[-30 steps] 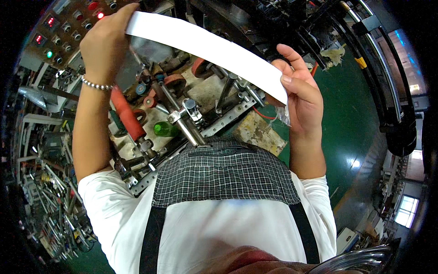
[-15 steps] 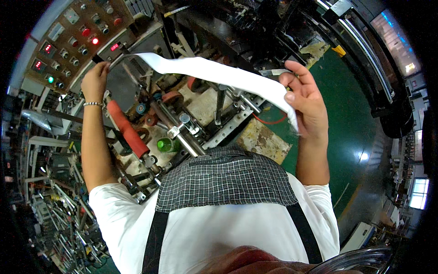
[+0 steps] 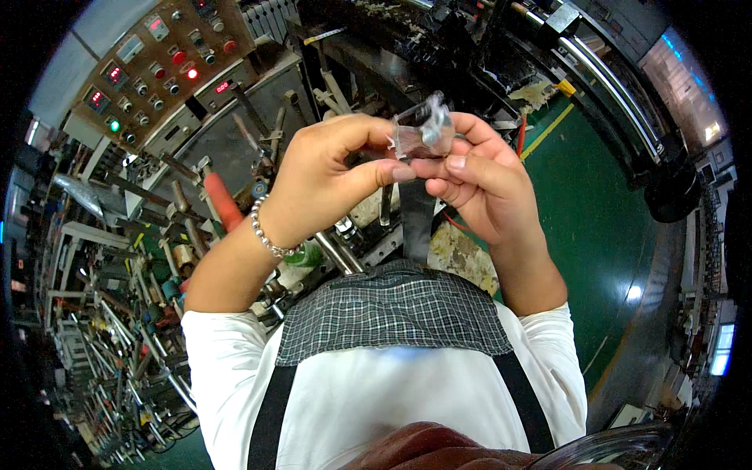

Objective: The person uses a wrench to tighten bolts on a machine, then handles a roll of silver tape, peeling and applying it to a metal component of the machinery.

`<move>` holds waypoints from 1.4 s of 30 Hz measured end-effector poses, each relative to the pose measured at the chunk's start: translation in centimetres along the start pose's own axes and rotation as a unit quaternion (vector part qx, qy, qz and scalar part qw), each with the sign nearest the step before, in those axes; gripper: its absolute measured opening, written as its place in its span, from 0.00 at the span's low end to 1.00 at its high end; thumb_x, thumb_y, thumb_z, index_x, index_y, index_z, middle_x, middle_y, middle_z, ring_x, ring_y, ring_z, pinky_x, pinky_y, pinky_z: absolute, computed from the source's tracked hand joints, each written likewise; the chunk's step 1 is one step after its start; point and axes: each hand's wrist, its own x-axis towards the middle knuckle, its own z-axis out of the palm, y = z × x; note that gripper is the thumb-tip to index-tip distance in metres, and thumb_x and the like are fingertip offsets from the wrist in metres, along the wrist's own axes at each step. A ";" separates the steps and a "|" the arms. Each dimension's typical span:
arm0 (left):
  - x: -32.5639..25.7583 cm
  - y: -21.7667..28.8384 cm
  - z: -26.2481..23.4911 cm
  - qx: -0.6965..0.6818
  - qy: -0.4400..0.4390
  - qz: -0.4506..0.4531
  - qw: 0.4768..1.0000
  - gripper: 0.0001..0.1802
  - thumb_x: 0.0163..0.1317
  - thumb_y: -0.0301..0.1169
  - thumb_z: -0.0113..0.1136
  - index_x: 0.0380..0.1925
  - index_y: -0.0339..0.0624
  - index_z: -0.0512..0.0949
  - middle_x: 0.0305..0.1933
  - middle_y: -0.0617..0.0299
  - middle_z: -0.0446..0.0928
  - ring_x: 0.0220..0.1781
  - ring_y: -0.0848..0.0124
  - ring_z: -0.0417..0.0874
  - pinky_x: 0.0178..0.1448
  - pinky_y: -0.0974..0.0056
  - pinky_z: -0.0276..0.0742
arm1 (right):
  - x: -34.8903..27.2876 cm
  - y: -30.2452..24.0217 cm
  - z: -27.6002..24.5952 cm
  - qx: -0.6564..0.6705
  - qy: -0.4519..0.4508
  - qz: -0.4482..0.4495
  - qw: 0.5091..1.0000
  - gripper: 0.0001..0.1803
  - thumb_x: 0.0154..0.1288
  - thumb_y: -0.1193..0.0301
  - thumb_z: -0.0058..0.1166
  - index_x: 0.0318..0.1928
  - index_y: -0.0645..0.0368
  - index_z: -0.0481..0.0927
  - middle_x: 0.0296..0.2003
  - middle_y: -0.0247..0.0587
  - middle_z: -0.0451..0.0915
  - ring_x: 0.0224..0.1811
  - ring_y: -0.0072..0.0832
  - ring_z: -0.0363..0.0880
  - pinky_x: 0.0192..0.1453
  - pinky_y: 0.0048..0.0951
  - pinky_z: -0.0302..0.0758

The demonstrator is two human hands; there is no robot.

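In front of my chest, my left hand (image 3: 337,168) and my right hand (image 3: 489,176) are close together, fingers closed on a thin clear plastic film (image 3: 423,139). The film is crumpled, with a whitish bunched part standing up beside my right fingertips. My left thumb and forefinger pinch its left side, and my right thumb and fingers grip the other. Below the hands a dark, smooth strip (image 3: 419,227) hangs toward the checked apron (image 3: 392,313); whether it joins the film I cannot tell.
A control panel (image 3: 149,74) with lit buttons and displays stands at the far left. Machine parts, a red roller (image 3: 222,202) and a green bottle (image 3: 304,254) lie beyond my left arm. Metal rods and tools (image 3: 125,368) crowd the lower left. Green floor (image 3: 587,204) extends right.
My hands were wide apart with a long white strip stretched between them. Now they have come together at the middle, and the long white span no longer shows.
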 end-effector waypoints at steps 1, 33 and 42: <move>-0.4 0.0 0.5 -0.114 0.000 -0.097 0.989 0.11 0.61 0.27 0.67 0.42 0.39 0.80 0.41 0.64 0.83 0.43 0.73 0.82 0.50 0.67 0.76 | -0.3 -0.2 -0.2 -0.037 -0.007 -0.017 0.999 0.22 0.66 0.79 0.50 0.60 0.65 0.67 0.49 0.52 0.80 0.45 0.37 0.86 0.42 0.26 0.84; -1.0 -1.6 1.7 -0.215 -0.078 -0.086 0.970 0.12 0.63 0.34 0.67 0.40 0.37 0.82 0.37 0.67 0.80 0.40 0.81 0.76 0.46 0.72 0.74 | 0.1 0.9 0.5 -0.378 -0.017 -0.275 0.884 0.15 0.53 0.77 0.69 0.41 0.62 0.79 0.39 0.39 0.75 0.35 0.22 0.74 0.40 0.22 0.73; -0.7 -2.0 1.3 -0.185 -0.108 0.010 0.977 0.10 0.65 0.30 0.63 0.42 0.36 0.81 0.39 0.63 0.80 0.40 0.75 0.80 0.45 0.68 0.75 | 0.0 0.0 1.1 -0.471 -0.044 -0.252 0.844 0.11 0.54 0.77 0.69 0.39 0.64 0.84 0.36 0.43 0.82 0.35 0.25 0.80 0.39 0.24 0.75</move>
